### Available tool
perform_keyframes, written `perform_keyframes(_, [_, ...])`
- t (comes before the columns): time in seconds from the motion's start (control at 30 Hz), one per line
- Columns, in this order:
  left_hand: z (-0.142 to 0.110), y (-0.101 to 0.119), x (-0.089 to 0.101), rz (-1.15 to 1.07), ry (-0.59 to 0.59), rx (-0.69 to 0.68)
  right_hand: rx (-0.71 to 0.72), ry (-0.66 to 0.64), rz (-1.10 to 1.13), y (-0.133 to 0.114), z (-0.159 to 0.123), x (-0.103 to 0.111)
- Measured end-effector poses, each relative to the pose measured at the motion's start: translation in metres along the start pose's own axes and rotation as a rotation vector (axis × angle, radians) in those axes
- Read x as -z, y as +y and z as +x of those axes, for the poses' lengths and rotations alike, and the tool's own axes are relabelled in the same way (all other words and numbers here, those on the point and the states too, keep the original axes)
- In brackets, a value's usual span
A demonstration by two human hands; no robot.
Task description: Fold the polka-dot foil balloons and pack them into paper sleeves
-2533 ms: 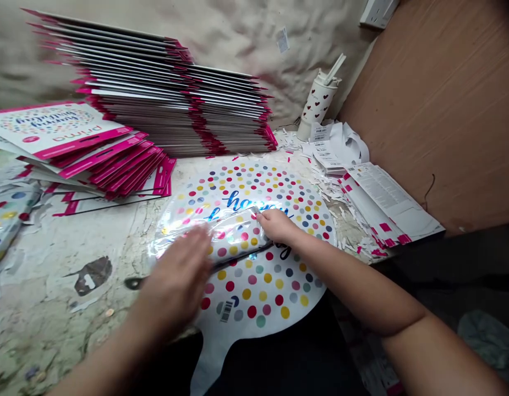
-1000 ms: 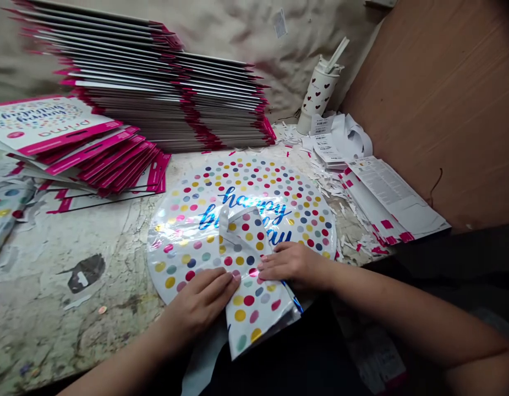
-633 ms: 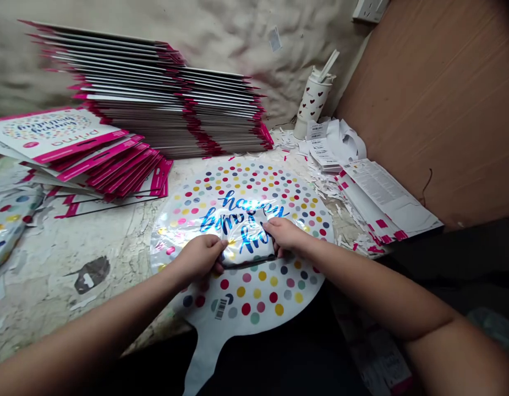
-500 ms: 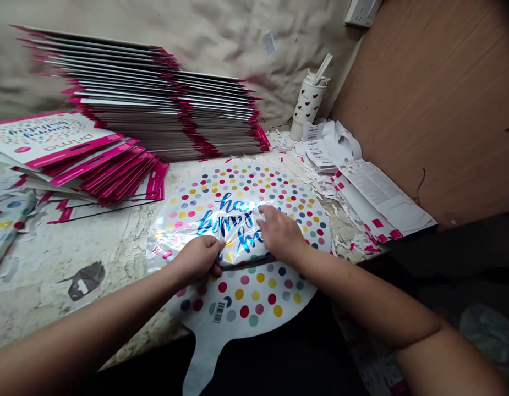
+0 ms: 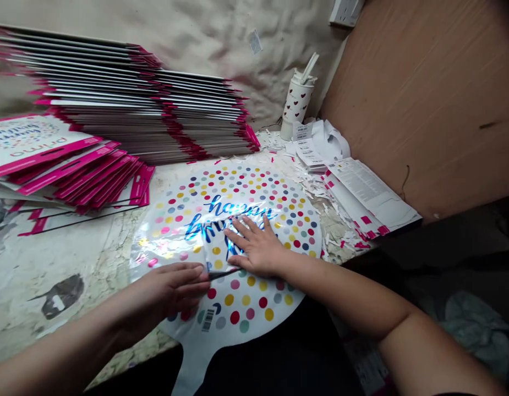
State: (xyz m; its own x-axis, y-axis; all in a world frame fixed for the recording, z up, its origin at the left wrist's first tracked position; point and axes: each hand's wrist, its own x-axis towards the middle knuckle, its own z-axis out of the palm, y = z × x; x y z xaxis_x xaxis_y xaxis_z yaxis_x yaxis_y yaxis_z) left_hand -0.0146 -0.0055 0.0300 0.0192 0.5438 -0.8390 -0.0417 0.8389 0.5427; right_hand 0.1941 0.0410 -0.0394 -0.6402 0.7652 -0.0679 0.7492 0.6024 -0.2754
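Observation:
A flat foil balloon (image 5: 295, 220) with coloured dots and blue "happy birthday" lettering lies on the worktable, its neck hanging over the front edge. Its upper part is folded or covered with a layer of shiny film, whose lower edge crosses the middle; I cannot tell which. My right hand (image 5: 260, 247) rests flat on the lettering with fingers spread. Beside the film's lower edge, my left hand (image 5: 180, 286) touches the balloon with fingers stretched out and holds nothing. A small barcode sticker (image 5: 208, 319) shows near the neck.
Tall stacks of pink-edged card packets (image 5: 114, 121) stand at the back left, with loose packets (image 5: 72, 170) fanned before them. At right lie a label roll (image 5: 330, 143), printed cards (image 5: 370, 192) and paper scraps. A heart-patterned tumbler (image 5: 297, 102) stands against the wall.
Both hands have let go of their pinch and opened. The right hand now lies flat on the lettering, and the left has moved slightly down and left. The view has shifted a little.

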Motion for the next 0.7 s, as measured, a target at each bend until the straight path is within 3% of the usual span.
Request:
perform_keyframes(0.17, [0.025,0.001,-0.018,0.198,-0.105,0.002,0.016,-0.008,0.029,-0.003,0.003,-0.002])
perform_keyframes(0.27, [0.033,0.006,-0.025,0.239,-0.062,-0.038,-0.005,0.033,-0.01,0.022,-0.001,0.014])
perform_keyframes(0.33, [0.032,0.009,-0.022,0.188,-0.047,-0.071,-0.233,0.184,-0.106,0.059,-0.012,0.035])
perform_keyframes(0.4, [0.03,0.009,-0.015,0.167,-0.034,-0.104,-0.672,0.383,-0.242,0.106,-0.031,0.059])
perform_keyframes(0.47, [0.029,0.008,-0.008,0.172,-0.018,-0.112,-0.977,0.368,-0.291,0.152,-0.054,0.082])
perform_keyframes(0.53, [0.028,0.005,-0.004,0.175,-0.008,-0.09,-1.039,0.318,-0.279,0.184,-0.074,0.101])
perform_keyframes(0.6, [0.025,0.004,-0.001,0.211,0.021,-0.106,-1.042,0.289,-0.272,0.194,-0.087,0.114])
perform_keyframes(0.7, [0.011,0.002,0.007,0.315,0.024,-0.333,-0.991,0.423,-0.341,0.164,-0.087,0.117])
